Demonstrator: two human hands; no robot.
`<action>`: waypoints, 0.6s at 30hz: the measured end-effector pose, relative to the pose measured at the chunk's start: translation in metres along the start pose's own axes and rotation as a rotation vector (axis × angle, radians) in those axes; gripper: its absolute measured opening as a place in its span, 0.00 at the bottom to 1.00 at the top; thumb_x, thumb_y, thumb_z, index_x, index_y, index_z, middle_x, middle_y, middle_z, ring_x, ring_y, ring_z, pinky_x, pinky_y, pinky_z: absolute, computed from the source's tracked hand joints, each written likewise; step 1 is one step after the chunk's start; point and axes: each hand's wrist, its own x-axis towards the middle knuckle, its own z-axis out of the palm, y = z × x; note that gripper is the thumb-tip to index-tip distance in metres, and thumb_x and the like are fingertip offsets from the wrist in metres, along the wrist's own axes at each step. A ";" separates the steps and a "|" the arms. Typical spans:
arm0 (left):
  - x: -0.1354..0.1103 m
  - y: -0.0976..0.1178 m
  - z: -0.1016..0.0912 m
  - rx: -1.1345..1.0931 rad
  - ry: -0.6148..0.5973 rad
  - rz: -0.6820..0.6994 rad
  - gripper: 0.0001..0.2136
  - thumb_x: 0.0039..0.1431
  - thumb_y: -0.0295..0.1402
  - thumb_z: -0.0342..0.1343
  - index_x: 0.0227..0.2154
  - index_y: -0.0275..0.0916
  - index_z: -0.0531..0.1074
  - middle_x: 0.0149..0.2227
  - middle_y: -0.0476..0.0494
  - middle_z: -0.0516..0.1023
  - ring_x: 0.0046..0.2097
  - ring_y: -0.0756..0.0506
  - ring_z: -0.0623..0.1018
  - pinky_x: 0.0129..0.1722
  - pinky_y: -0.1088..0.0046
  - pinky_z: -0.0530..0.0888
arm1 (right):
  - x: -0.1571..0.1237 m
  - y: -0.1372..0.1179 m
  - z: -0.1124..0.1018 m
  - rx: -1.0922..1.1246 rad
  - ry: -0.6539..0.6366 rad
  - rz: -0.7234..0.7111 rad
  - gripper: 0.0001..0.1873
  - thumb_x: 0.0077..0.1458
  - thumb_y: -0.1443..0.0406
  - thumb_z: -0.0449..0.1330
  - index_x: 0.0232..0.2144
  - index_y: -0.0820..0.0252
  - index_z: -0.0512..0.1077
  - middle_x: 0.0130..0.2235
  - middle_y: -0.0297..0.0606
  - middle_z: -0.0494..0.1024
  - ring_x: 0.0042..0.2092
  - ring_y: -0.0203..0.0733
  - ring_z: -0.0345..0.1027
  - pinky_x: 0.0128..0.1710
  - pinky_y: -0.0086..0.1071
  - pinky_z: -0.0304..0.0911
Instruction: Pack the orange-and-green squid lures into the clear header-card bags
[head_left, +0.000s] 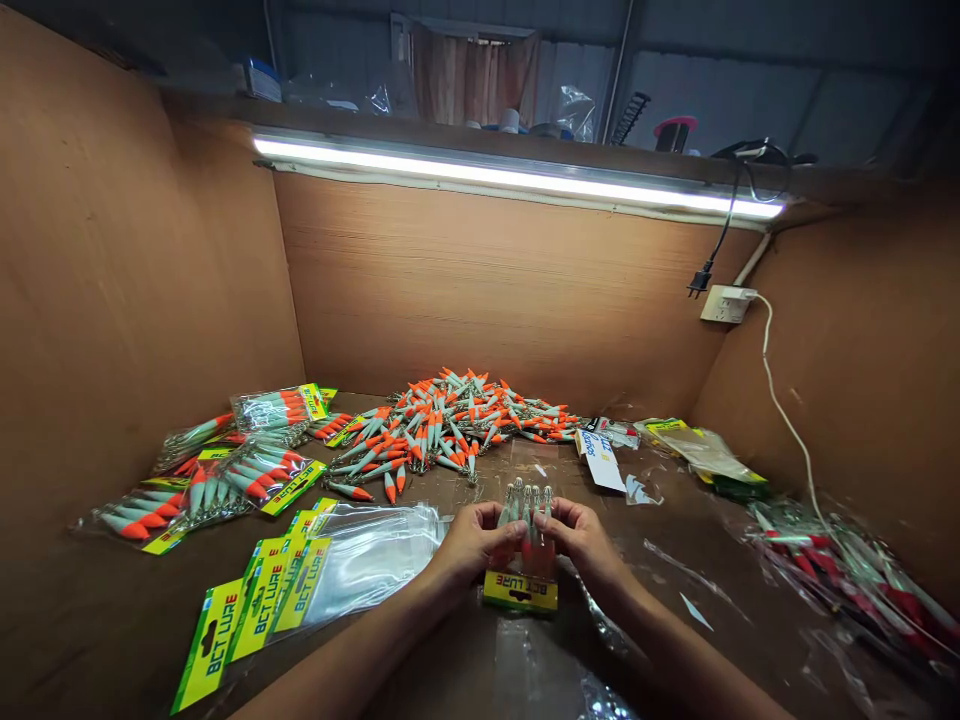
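Observation:
In the middle of the table, my left hand [476, 540] pinches the left side of a clear bag of fishing lures. From the other side my right hand [581, 540] grips the same packet with thumb and fingers. The packet's yellow BCT LURE card [520, 590] faces my body. Several lures [531, 505] lie side by side between my thumbs, their metal hook crowns pointing away from me. Their orange ends look hazy through the plastic. Whether the crowns are inside the bag, I cannot tell. Flat bags with yellow-green cards [300, 570] lie fanned left of my hands.
A heap of loose orange and pale lures [442, 425] lies at the back. Filled packets [262, 470] are piled on the left. A white paper tag [602, 462] lies right of the heap. Red-and-white lures [847, 570] sit far right, below a white cable [787, 405].

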 end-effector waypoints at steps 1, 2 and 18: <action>0.000 0.000 -0.001 0.010 -0.010 -0.011 0.25 0.41 0.50 0.71 0.34 0.31 0.78 0.33 0.40 0.80 0.33 0.43 0.79 0.32 0.71 0.73 | 0.000 0.001 -0.001 0.014 -0.008 0.018 0.21 0.47 0.50 0.70 0.33 0.61 0.76 0.30 0.35 0.79 0.30 0.41 0.72 0.34 0.35 0.68; 0.000 0.000 -0.002 0.012 -0.023 -0.021 0.25 0.43 0.50 0.71 0.35 0.31 0.78 0.33 0.39 0.81 0.34 0.42 0.80 0.33 0.70 0.73 | 0.000 0.002 -0.002 0.027 -0.016 0.036 0.21 0.48 0.50 0.69 0.33 0.61 0.76 0.30 0.36 0.79 0.30 0.41 0.72 0.34 0.36 0.68; -0.004 -0.008 0.006 0.189 -0.068 0.093 0.18 0.47 0.42 0.70 0.33 0.33 0.75 0.32 0.44 0.79 0.32 0.47 0.76 0.33 0.73 0.69 | 0.004 -0.024 -0.025 -0.177 0.049 -0.119 0.18 0.49 0.53 0.70 0.36 0.61 0.81 0.34 0.38 0.80 0.36 0.41 0.70 0.40 0.34 0.63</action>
